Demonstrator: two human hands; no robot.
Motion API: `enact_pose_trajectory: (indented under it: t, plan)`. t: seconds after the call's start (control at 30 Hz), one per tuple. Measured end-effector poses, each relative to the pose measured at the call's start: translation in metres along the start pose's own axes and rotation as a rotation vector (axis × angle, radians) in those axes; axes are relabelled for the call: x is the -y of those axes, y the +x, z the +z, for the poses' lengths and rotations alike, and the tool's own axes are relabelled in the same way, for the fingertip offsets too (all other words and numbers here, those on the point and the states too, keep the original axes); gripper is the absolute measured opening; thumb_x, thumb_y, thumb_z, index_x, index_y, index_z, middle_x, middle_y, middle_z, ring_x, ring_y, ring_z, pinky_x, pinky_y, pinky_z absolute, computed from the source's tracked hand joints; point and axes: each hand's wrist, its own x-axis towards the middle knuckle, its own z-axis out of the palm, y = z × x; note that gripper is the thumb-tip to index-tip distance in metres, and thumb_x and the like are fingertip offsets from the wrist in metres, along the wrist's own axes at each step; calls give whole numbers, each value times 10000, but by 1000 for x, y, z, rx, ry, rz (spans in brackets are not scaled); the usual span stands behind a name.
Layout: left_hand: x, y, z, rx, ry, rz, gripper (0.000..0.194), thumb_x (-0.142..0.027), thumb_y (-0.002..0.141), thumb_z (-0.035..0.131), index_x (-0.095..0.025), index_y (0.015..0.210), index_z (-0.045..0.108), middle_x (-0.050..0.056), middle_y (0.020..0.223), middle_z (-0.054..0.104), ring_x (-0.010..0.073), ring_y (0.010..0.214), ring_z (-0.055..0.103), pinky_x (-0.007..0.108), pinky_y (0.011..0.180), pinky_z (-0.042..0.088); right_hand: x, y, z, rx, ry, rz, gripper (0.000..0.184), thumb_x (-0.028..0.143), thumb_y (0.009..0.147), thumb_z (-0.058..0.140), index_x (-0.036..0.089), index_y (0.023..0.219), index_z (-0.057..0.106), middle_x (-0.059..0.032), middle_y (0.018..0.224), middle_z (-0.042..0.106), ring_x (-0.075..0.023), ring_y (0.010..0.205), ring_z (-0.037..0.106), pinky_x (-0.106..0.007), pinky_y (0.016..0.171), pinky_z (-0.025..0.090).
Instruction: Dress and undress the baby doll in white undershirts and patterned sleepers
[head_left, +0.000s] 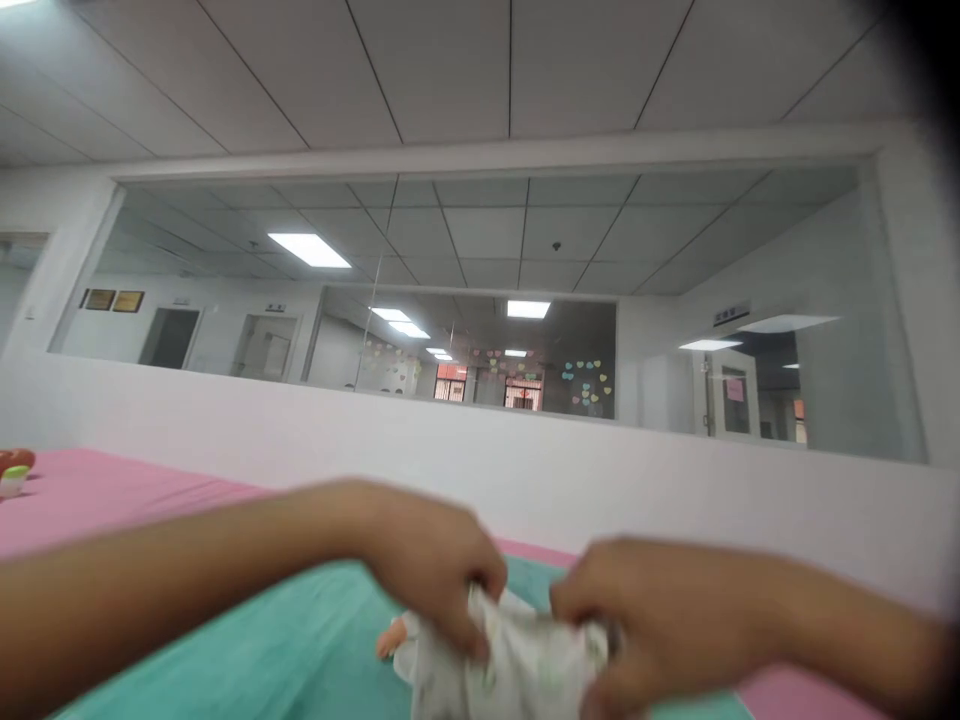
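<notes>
A white cloth [521, 665] with a faint green print hangs between my two hands at the bottom centre. My left hand [439, 565] pinches its upper left edge between thumb and fingers. On the right side, my right hand [637, 615] is closed on the cloth too, slightly blurred by motion. A small peach-coloured piece [391, 638], perhaps a doll's limb, pokes out left of the cloth, and whatever it belongs to is hidden behind the cloth. Beneath lies a teal sheet [300, 625].
A pink sheet [135, 490] spreads behind and left of the teal one. At the far left edge are a brown rounded object [19, 458] and a small container with a green top [13, 480]. A white wall [300, 425] with a long window rises beyond.
</notes>
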Motion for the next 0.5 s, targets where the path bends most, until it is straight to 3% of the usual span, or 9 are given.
enact_pose_trajectory:
  t: [0.07, 0.13, 0.2, 0.27, 0.37, 0.43, 0.5]
  plan:
    - [-51, -7, -38, 164, 338, 43, 173, -307, 551, 672, -204, 687, 643, -7, 635, 604, 183, 686, 556, 307, 698, 446, 5, 6, -37, 9, -115, 31, 358, 527, 610, 581, 219, 780, 649, 0, 667, 584, -144, 590, 525, -242, 506, 363]
    - [-90, -3, -68, 136, 496, 64, 126, -253, 607, 624, -170, 700, 639, -13, 639, 590, 155, 693, 546, 279, 728, 432, 10, 12, -68, 9, -158, 49, 360, 494, 626, 602, 184, 806, 639, -1, 715, 595, -129, 621, 522, -225, 540, 363]
    - [-112, 5, -88, 56, 543, 24, 156, -232, 628, 607, -145, 749, 653, -15, 658, 594, 152, 741, 562, 288, 789, 424, 14, 16, -94, -25, -184, 52, 364, 470, 616, 634, 167, 818, 640, 0, 755, 609, -124, 653, 533, -220, 576, 375]
    - [-120, 11, -104, -58, 596, 67, 251, -248, 634, 610, -123, 847, 658, -23, 686, 606, 159, 784, 574, 358, 849, 413, 15, 19, -116, -135, -235, 71, 372, 453, 615, 640, 149, 829, 652, 3, 773, 618, -120, 679, 551, -226, 613, 393]
    - [-125, 16, -127, -353, 721, 194, 392, -328, 642, 566, -47, 906, 641, -24, 698, 600, 237, 858, 599, 479, 807, 396, 14, 24, -143, -362, -279, 73, 375, 403, 644, 595, 112, 871, 664, 16, 776, 627, -132, 750, 590, -275, 680, 412]
    - [-130, 18, -142, -548, 773, 225, 519, -356, 696, 360, 49, 919, 596, 3, 768, 588, 332, 955, 546, 462, 677, 388, 14, 30, -159, -500, -127, 28, 410, 356, 715, 439, 60, 909, 647, 10, 821, 628, -162, 849, 599, -305, 671, 402]
    - [-137, 20, -155, -723, 748, 273, 686, -337, 663, 95, 122, 925, 532, 59, 942, 565, 369, 1012, 441, 372, 520, 381, 16, 37, -174, -568, 113, -84, 545, 307, 733, 226, 3, 1009, 585, -18, 916, 615, -175, 926, 577, -273, 614, 389]
